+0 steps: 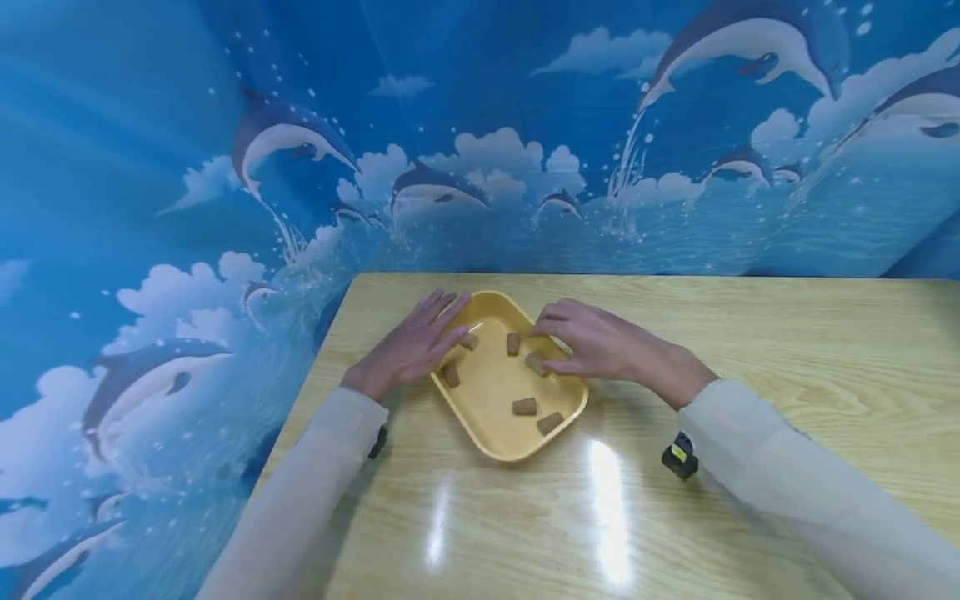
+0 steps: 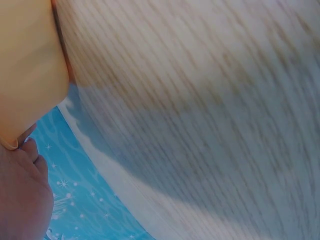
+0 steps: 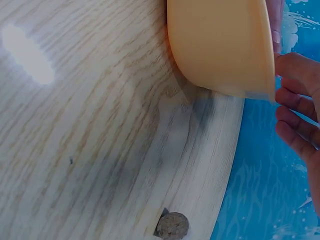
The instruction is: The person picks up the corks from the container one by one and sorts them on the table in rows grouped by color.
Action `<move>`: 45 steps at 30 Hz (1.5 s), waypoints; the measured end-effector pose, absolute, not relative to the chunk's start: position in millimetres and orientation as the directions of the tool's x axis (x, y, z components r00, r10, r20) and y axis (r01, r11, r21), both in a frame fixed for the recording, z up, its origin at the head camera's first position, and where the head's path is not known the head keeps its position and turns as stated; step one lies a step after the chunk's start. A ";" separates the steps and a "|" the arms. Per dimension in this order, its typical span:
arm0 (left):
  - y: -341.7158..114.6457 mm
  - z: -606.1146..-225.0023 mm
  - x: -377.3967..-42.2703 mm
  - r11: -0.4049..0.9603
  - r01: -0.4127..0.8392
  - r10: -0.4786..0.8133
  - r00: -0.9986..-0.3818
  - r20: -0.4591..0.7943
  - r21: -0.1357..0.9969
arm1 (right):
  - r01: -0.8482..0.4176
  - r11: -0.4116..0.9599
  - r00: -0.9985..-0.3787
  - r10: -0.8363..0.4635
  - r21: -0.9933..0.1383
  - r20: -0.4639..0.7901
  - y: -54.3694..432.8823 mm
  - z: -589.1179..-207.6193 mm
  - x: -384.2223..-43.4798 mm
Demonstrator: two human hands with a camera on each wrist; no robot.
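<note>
1. The yellow tray (image 1: 487, 379) sat on the wooden bench (image 1: 787, 342), near its far edge, with six brown corks (image 1: 525, 406) showing inside: two toward the near end, two along the left wall, one farther back, and one beside the right wall
2. The left hand (image 1: 420, 340) lay over the left rim with its fingers straight and spread wide; no cork showed in its grasp
3. The right hand (image 1: 596, 340) reached over the right rim, fingers bent, its thumb tip at the right-wall cork; the finger gap looked narrow, but whether it pinched anything could not be told
4. The right wrist view showed a loose cork (image 3: 173, 226) on the bench, outside the tray and near the bench's edge
5. The step in hand appeared to be handling a single cork at the tray; whether taking or placing it was unclear
6. The next move probably called for a careful thumb-and-finger pinch or release at the right-wall cork, with the left hand steadying the tray so the light pieces would not roll
</note>
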State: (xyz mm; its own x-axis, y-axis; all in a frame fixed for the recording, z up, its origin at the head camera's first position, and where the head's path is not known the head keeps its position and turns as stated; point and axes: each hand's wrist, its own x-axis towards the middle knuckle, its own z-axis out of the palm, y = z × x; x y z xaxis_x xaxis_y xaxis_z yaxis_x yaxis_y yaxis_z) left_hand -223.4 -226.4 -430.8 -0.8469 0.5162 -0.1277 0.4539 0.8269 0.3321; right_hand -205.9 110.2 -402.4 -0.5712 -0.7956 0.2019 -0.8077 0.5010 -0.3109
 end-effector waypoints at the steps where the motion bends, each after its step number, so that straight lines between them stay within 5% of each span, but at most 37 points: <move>1: -226.4 -430.7 -223.4 0.827 0.453 0.516 -0.847 -0.129 0.332 | -0.811 0.496 -0.566 -0.800 -0.310 0.199 109.2 -402.1 -205.9; 11: -225.9 -430.3 -224.5 0.827 0.446 0.512 -0.848 -0.133 0.342 | -0.834 0.504 -0.539 -0.832 -0.223 0.134 101.1 -403.9 -210.7; 20: -225.2 -431.2 -225.4 0.831 0.444 0.509 -0.850 -0.134 0.335 | -0.909 0.414 -0.416 -0.888 -0.052 0.197 92.7 -409.1 -217.3; 37: -223.7 -429.9 -225.0 0.832 0.442 0.505 -0.854 -0.127 0.335 | -0.881 0.423 -0.428 -0.904 0.210 0.026 74.9 -412.2 -210.7; 45: -226.1 -431.0 -224.6 0.835 0.440 0.502 -0.855 -0.131 0.332 | -0.879 0.435 -0.433 -0.900 0.197 0.053 68.9 -416.6 -209.7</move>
State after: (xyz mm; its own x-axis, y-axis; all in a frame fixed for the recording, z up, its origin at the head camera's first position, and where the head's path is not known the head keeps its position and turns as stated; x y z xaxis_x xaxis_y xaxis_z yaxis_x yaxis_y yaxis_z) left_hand -224.6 -226.1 -431.0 -0.8549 0.5021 -0.1305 0.4395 0.8347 0.3318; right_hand -209.7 68.9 -416.6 -0.4332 -0.8997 0.0528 -0.8788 0.4347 0.1967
